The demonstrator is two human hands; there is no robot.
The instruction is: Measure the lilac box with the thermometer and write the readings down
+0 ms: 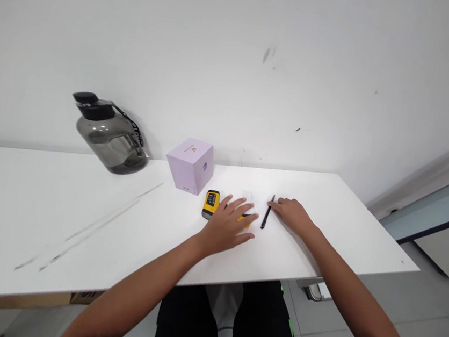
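Observation:
My left hand (pixel 226 225) lies palm down over the table with its fingers spread. Beneath its fingers, a yellow and black object (pixel 245 221) is partly covered, so its kind cannot be made out. Just left of that hand is a small yellow device with a black screen and dark ends (pixel 212 199). A black pen (pixel 267 214) lies slantwise on the table between both hands. The fingertips of my right hand (pixel 291 214) are closed on the pen's upper end; the other fingers are curled.
A lilac cube-shaped box (pixel 192 167) stands behind the yellow device. Farther left, a large grey see-through bottle (pixel 110 136) with a black lid stands near the wall. The white table (pixel 83 201) has dark scuff marks and ends at its right edge.

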